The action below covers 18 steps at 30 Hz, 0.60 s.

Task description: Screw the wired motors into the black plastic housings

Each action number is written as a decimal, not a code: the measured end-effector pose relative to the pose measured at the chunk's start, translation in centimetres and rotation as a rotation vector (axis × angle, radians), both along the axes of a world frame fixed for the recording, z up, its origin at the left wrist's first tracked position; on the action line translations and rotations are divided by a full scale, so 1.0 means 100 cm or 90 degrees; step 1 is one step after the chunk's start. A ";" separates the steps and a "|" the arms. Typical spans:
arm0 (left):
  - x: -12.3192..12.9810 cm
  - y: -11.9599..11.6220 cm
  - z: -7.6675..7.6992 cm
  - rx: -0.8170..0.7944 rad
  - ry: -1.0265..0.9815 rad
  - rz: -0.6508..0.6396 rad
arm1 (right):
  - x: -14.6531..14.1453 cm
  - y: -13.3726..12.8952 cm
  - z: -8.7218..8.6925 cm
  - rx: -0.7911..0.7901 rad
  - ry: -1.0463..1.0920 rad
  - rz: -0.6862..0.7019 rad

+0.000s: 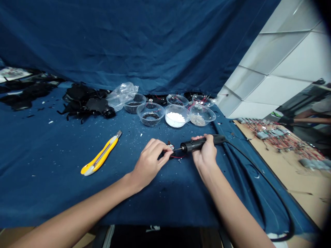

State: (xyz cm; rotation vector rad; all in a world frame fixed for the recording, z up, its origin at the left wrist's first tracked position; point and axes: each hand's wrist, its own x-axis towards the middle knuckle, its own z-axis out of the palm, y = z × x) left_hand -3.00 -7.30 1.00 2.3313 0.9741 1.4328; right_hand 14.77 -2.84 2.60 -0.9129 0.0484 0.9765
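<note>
My right hand [205,153] is wrapped round a black corded electric screwdriver [191,146], held level with its bit pointing left. My left hand [151,162] is closed in a pinch at the tip of the bit. Whatever sits between its thumb and forefinger is too small to make out. Just behind and under these fingertips lies a small dark part [170,145] with a red wire [178,157], mostly hidden by the left hand. A yellow utility knife [102,156] rests on the blue cloth, left of my left hand.
Beyond my hands stand clear bowls of small parts, including black bits [150,115], white pieces [176,119] and screw-like pieces [198,119]. Black housings [90,103] and a plastic bag [124,94] lie back left. The screwdriver's cable [269,189] loops right, near wired parts [281,137] on cardboard.
</note>
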 end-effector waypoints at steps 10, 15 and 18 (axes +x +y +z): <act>-0.019 0.019 -0.008 -0.047 0.142 -0.096 | 0.007 0.002 -0.004 -0.011 -0.020 0.000; -0.030 0.033 -0.014 -0.019 0.282 -0.135 | 0.011 0.003 -0.005 -0.014 -0.040 -0.008; -0.030 0.038 -0.017 -0.024 0.297 -0.161 | 0.013 0.003 -0.005 -0.015 -0.055 -0.017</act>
